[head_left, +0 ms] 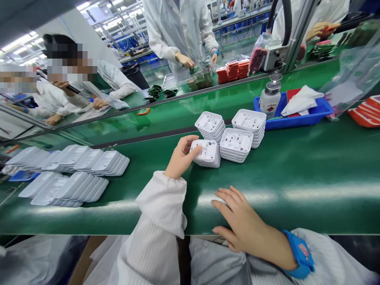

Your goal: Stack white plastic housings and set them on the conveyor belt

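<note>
The person's left hand reaches out over the green conveyor belt and closes its fingers around the near side of a short stack of white plastic housings, thumb on top and fingertips curled against the left edge. That stack sits on the belt just beside three taller stacks of the same housings, which stand touching one another a little farther out. The right hand lies flat near the belt's front edge, fingers spread and holding nothing, a blue wrist strap behind it. It looks to me like the picking-up step: the grip is set but the stack is not yet off the belt. Lifting it would call for a firm, level squeeze so the loose pieces do not slide apart, and a pull clear of the neighbouring stacks. To the left lie fanned rows of white trays; a blue bin with a bottle sits beyond, and other workers stand across the line.
</note>
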`<move>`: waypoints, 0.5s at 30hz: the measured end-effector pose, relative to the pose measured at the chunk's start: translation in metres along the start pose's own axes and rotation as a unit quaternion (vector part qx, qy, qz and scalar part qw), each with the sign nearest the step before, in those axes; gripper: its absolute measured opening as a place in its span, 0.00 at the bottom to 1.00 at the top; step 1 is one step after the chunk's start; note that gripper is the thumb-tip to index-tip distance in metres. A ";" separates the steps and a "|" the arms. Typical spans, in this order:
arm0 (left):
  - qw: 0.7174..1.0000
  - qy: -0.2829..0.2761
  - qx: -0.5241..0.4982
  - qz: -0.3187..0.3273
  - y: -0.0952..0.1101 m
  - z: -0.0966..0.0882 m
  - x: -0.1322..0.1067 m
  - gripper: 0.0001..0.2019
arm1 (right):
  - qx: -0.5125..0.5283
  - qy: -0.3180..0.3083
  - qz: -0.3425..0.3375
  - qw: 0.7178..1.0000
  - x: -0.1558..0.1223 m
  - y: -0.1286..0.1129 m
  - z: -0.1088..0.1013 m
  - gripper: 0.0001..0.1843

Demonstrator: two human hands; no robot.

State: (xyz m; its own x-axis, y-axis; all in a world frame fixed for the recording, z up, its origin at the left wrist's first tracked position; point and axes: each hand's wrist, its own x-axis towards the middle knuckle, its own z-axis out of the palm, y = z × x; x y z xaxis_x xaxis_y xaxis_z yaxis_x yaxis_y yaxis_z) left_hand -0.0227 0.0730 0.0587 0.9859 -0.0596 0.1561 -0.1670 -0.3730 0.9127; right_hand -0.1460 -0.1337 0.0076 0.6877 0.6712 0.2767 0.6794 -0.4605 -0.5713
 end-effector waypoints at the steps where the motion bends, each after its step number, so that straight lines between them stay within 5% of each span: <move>1: 1.000 -0.004 0.007 -0.009 0.000 0.001 -0.006 0.21 | 0.018 0.025 0.001 1.000 -0.001 0.000 0.000 0.25; 6: 0.997 -0.035 0.059 -0.022 0.008 0.001 -0.046 0.15 | 0.072 0.172 0.043 0.982 -0.005 0.005 -0.007 0.33; 10: 0.995 -0.087 0.036 -0.034 0.017 0.003 -0.070 0.13 | 0.067 0.129 0.047 0.988 -0.001 0.013 -0.023 0.47; 15: 0.985 -0.165 -0.034 -0.048 0.021 0.016 -0.089 0.18 | 0.079 0.050 -0.076 0.993 0.013 0.033 -0.039 0.66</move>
State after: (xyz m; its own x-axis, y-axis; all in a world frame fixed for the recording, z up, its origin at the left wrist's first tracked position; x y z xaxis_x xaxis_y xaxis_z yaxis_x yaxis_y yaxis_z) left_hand -0.1138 0.0561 0.0579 0.9430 -0.3283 -0.0536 -0.0608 -0.3286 0.9425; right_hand -0.1050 -0.1627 0.0222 0.6082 0.6612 0.4392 0.7337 -0.2571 -0.6289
